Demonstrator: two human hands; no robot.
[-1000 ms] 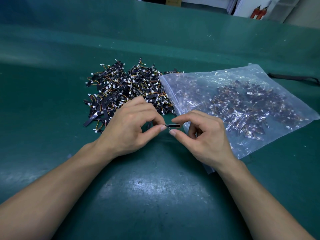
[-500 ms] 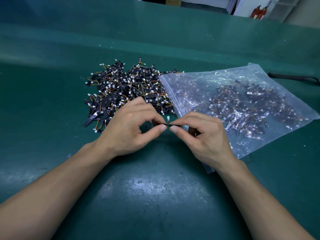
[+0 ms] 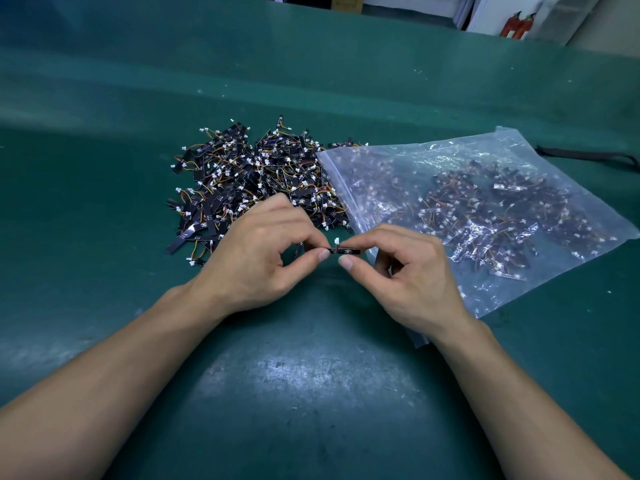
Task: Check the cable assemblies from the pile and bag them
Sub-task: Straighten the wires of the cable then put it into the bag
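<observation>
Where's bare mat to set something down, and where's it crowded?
Bare: green mat left of the pile, the near patch this side of the left hand and right hand, the strip behind pile and bag. Crowded: where pile meets bag.

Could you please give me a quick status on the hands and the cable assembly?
The left hand and right hand both pinch one assembly. Beyond them the pile; at right the bag, partly filled. Nothing blocking.
</observation>
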